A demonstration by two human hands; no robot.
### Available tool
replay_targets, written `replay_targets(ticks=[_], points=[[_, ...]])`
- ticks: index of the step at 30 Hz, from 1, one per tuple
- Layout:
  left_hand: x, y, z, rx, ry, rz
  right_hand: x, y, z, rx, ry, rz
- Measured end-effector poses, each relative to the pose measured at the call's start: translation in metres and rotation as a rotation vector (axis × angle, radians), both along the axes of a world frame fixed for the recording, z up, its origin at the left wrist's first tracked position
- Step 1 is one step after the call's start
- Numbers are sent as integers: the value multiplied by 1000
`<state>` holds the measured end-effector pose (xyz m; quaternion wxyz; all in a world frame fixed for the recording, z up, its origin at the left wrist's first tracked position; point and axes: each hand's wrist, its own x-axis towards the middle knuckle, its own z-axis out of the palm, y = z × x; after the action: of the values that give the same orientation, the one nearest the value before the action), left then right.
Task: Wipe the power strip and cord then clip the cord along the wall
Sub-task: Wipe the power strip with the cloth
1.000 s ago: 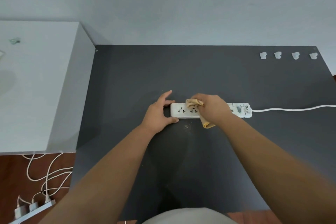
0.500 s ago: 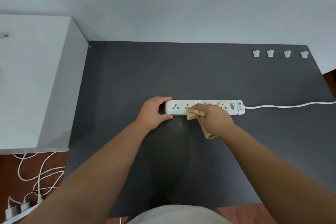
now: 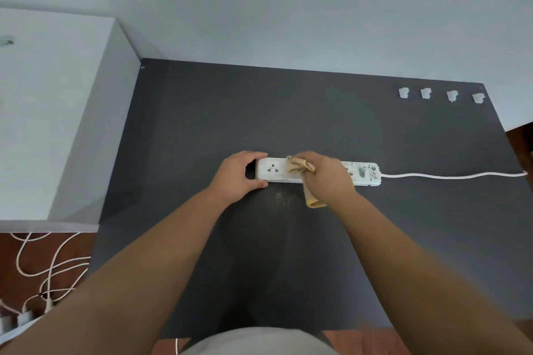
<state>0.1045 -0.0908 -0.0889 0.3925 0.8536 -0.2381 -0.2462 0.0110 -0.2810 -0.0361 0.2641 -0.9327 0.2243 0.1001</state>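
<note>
A white power strip [image 3: 272,170] lies flat on the dark grey table [image 3: 317,124], its right end still smudged with dirt. Its white cord [image 3: 452,175] runs off to the right edge. My left hand [image 3: 236,177] grips the strip's left end. My right hand [image 3: 327,179] presses a tan cloth [image 3: 297,166] onto the strip's middle, hiding that part. Several white cord clips [image 3: 426,93] sit in a row at the table's far right, by the wall.
Crumbs of dirt [image 3: 284,199] lie on the table just in front of the strip. A white cabinet [image 3: 54,112] stands at the left. On the floor at lower left lie loose white cables [image 3: 49,265] and another strip.
My right hand with the cloth has moved from in front of the strip back up onto its middle, towards the left. My left hand keeps holding the left end.
</note>
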Motion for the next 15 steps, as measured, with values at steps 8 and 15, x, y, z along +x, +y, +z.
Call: replay_targets(ticks=[8,15], points=[[-4,0,0,-21,0,-2,29,21,6,-74,228,402],[-8,0,7,-84,110,67,56,40,13,-182,231,529]])
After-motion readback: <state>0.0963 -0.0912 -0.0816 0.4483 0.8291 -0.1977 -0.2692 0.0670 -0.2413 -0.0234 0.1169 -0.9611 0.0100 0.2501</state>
